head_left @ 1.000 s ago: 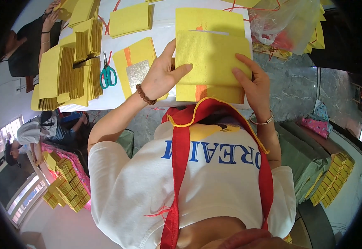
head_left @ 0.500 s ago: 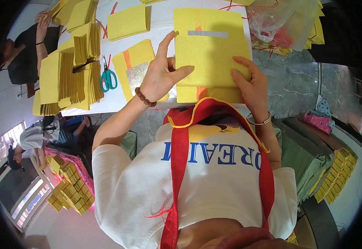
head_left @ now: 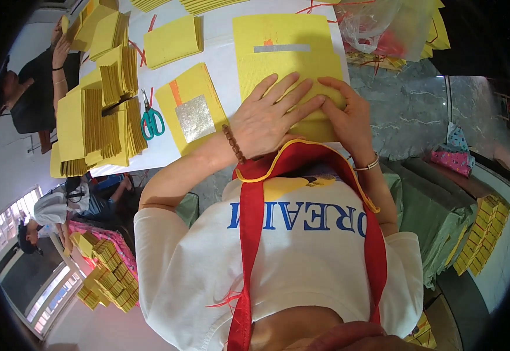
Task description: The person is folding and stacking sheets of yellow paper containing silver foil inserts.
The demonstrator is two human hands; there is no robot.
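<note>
Yellow joss paper point(head_left: 290, 65) lies in front of me near the table's edge, with a folded-over layer on top and a silver strip point(head_left: 282, 48) showing above the fold. My left hand point(head_left: 272, 112) is open, its fingers spread flat across the lower part of this paper. At the right edge, my right hand point(head_left: 351, 120) grips the paper with curved index finger and thumb, and its other fingers are hidden. The left fingertips nearly meet the right thumb. To the left lies another yellow stack bearing a silver square point(head_left: 195, 117) and an orange stripe.
Green-handled scissors point(head_left: 152, 121) lie beside upright bundles of folded yellow paper point(head_left: 85, 126) on the white table point(head_left: 222, 58). A clear plastic bag point(head_left: 377, 26) sits at the far right. Another person's hand point(head_left: 61, 54) is at the far left; a second person sits behind.
My left hand has moved down and right, going from a raised grip at the paper's left side to lying flat on it. My right hand stays at the right edge.
</note>
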